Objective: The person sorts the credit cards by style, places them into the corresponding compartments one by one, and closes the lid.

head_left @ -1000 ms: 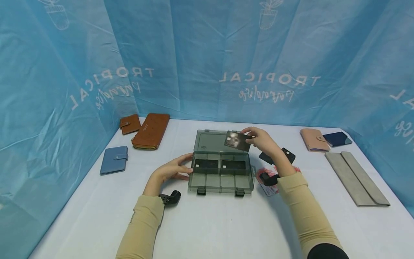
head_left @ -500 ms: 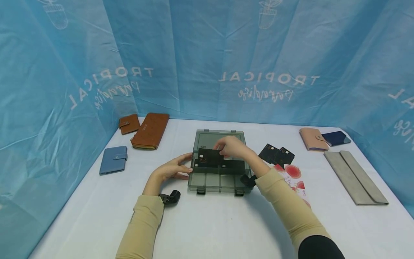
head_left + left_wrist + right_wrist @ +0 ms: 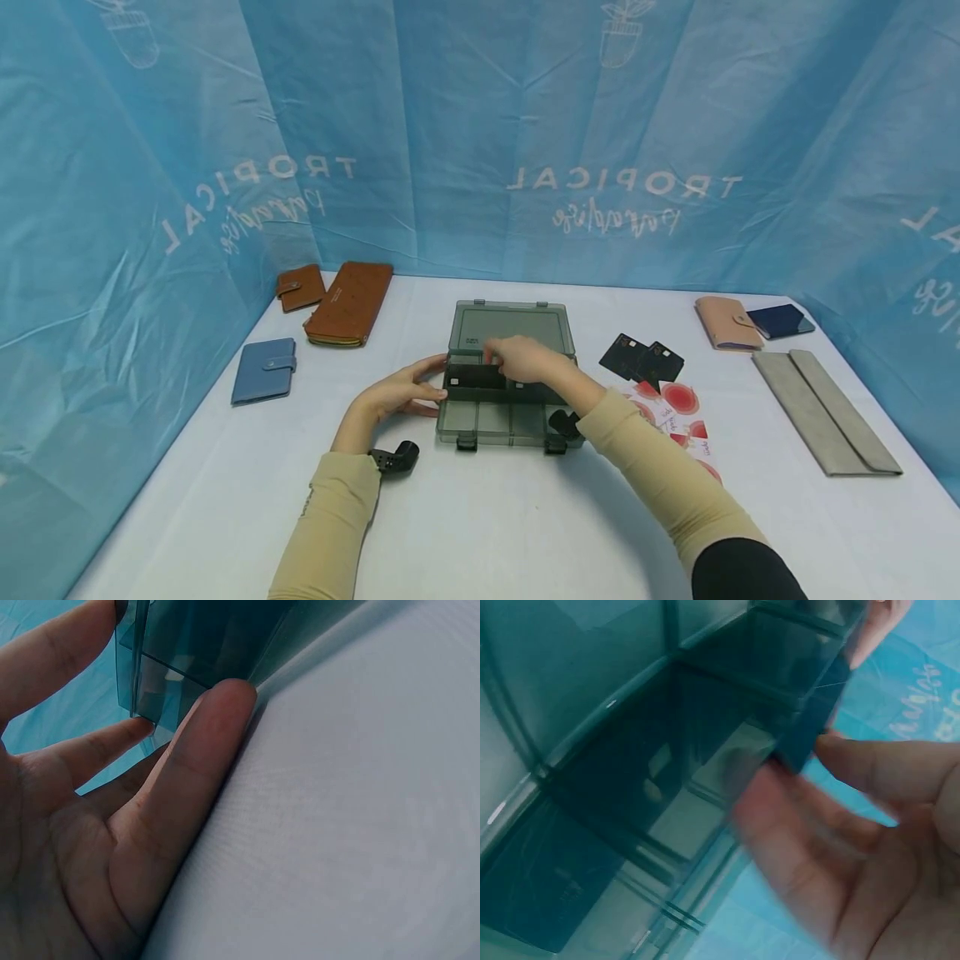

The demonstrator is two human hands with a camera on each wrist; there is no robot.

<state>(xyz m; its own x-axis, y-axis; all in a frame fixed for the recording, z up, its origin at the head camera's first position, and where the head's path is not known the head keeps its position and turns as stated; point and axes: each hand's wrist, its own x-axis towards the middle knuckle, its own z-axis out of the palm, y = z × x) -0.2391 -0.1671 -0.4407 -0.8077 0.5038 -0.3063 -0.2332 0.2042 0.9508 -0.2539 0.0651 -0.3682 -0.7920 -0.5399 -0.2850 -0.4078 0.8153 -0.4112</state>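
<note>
A translucent grey-green compartment box (image 3: 491, 423) stands on the white table, its lid (image 3: 517, 321) laid back behind it. At the box's left side rests my left hand (image 3: 397, 390), the spread fingers and thumb touching the wall. My right hand (image 3: 534, 362) reaches over the rear compartments. Between its thumb and fingers it pinches a dark bank card (image 3: 821, 720), shown in the right wrist view at the box's edge. In the head view black cards (image 3: 471, 377) fill the rear left compartment, and another black card (image 3: 534, 395) lies in the one beside it, partly under my hand.
Two black cards (image 3: 641, 360) overlap right of the box, near a fruit-printed sheet (image 3: 681, 402). Blue (image 3: 264, 372) and brown wallets (image 3: 351, 303) lie left. At right are a pink wallet (image 3: 726, 322), a navy holder (image 3: 782, 322) and a grey sleeve (image 3: 825, 412).
My right hand has carried a card left from above the lid and lowered it to the rear compartments. My left hand has stayed at the box's left side.
</note>
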